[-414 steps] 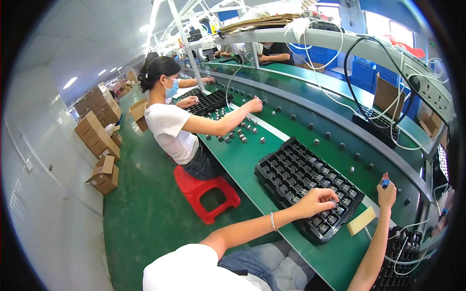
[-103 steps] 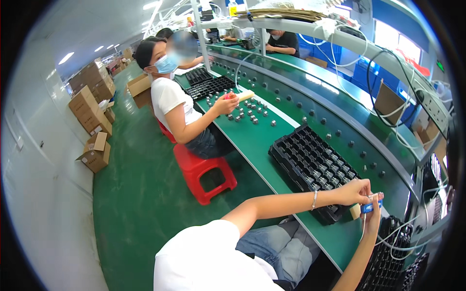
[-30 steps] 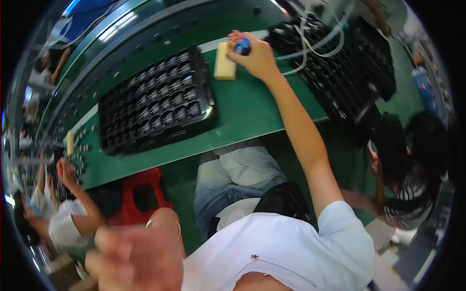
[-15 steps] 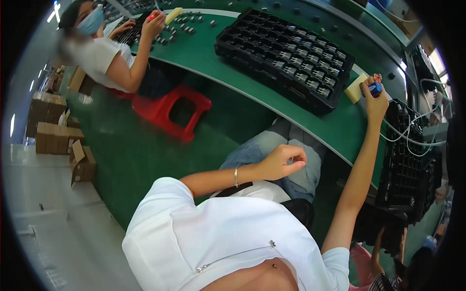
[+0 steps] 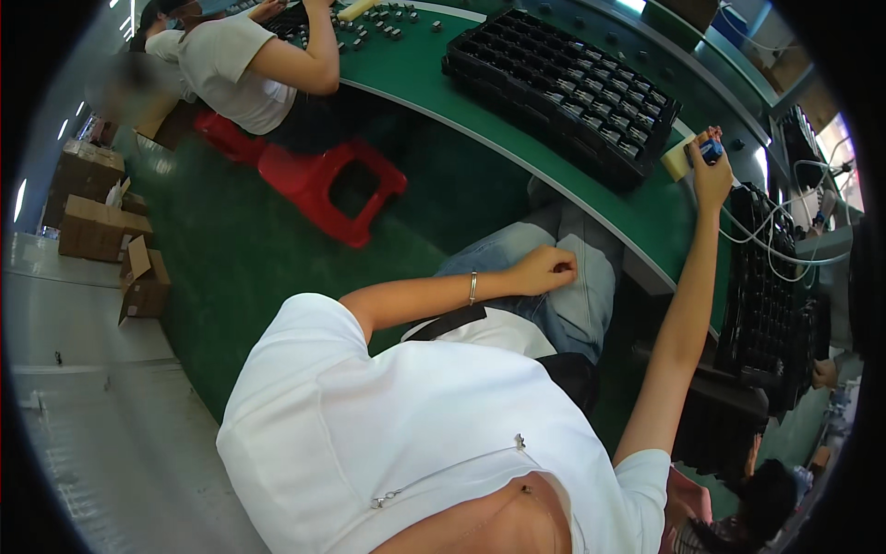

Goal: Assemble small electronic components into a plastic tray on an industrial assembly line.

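My left hand rests over my lap with its fingers curled in, and nothing shows in it. Out at the right, my arm stretches over the green table and my right hand grips a small blue and orange block-like part, whose exact kind I cannot make out. Right beside that hand is a yellow foam block. To its left lies a black compartment tray with small metallic parts in many of its cells.
The green table's pale edge curves past my knees. A red stool stands on the floor at left, near a seated co-worker. Black trays and white cables are at right. Cardboard boxes stand far left.
The whole view has shifted a little. My left hand's fingers have curled in more tightly. My right hand still grips the blue and orange part beside the foam.
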Demonstrator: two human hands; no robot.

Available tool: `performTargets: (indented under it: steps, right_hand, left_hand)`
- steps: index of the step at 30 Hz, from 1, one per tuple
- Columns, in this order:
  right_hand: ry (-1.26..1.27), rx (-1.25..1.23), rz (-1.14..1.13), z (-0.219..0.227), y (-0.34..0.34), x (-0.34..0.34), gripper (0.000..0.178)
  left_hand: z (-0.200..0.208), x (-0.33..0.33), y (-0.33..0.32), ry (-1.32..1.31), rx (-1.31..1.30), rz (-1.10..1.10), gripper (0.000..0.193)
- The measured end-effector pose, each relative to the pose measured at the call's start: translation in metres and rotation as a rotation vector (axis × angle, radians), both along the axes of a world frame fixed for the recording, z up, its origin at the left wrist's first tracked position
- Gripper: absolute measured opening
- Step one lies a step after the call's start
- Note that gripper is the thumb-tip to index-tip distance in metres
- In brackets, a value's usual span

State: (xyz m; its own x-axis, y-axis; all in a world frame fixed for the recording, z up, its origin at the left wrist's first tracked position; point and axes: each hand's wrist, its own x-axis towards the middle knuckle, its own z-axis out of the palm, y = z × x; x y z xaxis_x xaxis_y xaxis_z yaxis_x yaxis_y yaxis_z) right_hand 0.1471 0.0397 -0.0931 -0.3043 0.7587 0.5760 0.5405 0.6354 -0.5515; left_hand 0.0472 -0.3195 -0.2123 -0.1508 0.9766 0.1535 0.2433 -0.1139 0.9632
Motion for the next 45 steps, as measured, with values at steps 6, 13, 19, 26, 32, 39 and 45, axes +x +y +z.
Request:
performTargets:
  steps: [6, 13, 19, 26, 32, 39, 45]
  right_hand:
    - [-0.013, -0.023, -0.046, -0.002, 0.006, 0.007, 0.057]
    - [-0.075, -0.031, -0.1, 0.004, 0.01, -0.007, 0.061]
    - [0.028, 0.044, -0.067, -0.007, 0.021, -0.008, 0.053]
    - [0.108, 0.02, -0.102, 0.002, -0.013, -0.018, 0.042]
    - [0.122, -0.032, -0.126, 0.003, -0.007, -0.007, 0.038]
    - [0.212, 0.045, -0.062, -0.007, -0.004, -0.015, 0.04]
    - [0.185, -0.003, -0.118, 0.003, -0.012, 0.001, 0.034]
  left_hand:
    - [-0.002, 0.004, 0.001, 0.004, 0.075, -0.019, 0.016]
    - [0.021, -0.007, -0.007, 0.112, 0.04, -0.01, 0.014]
    - [0.122, -0.067, 0.018, 0.694, 0.673, 0.146, 0.006]
    - [0.2, -0.239, 0.127, 0.671, 0.405, 0.581, 0.016]
    - [0.203, -0.235, 0.2, 1.148, -0.04, 0.555, 0.055]
    - [0.2, -0.267, 0.229, 1.414, -0.272, 0.619, 0.072]
    - [0.179, -0.29, 0.257, 1.397, -0.154, 0.531, 0.056]
